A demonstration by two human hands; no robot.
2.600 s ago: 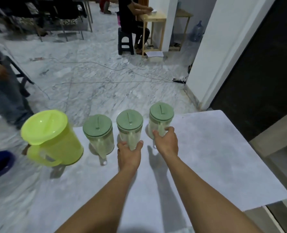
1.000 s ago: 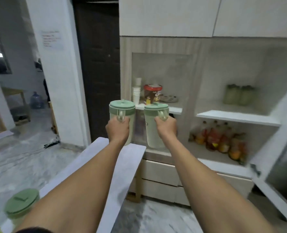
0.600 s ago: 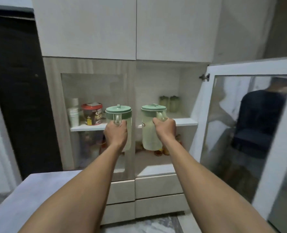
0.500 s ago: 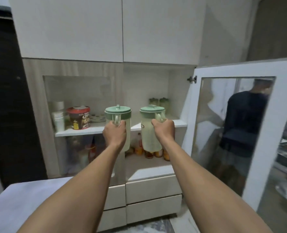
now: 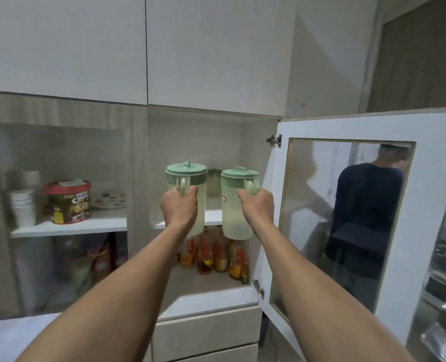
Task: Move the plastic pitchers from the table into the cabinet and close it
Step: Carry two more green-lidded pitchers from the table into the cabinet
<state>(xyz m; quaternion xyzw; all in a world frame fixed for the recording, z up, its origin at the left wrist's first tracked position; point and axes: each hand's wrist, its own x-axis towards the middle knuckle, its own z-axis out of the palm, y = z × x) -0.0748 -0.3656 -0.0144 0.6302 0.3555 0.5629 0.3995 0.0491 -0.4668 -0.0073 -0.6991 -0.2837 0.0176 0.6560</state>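
My left hand (image 5: 180, 206) grips the handle of a clear plastic pitcher with a green lid (image 5: 186, 184). My right hand (image 5: 256, 209) grips the handle of a second, matching pitcher (image 5: 236, 205). Both hang upright in the air, side by side, in front of the upper shelf (image 5: 212, 218) of the open cabinet compartment. Another pale green pitcher (image 5: 213, 182) stands at the back of that shelf, between the two I hold. The cabinet's glass door (image 5: 347, 218) stands swung open on the right.
Several bottles (image 5: 214, 256) fill the lower shelf. The left compartment, behind glass, holds a red-lidded tub (image 5: 68, 202), stacked white cups (image 5: 23, 205) and a plate. The white table's corner (image 5: 13, 335) lies at lower left. A person in dark clothes reflects in the door glass.
I have stepped closer to the cabinet and brought both pitchers up in front of the upper shelf. The view has tilted upward, and the open compartment now sits at the centre.
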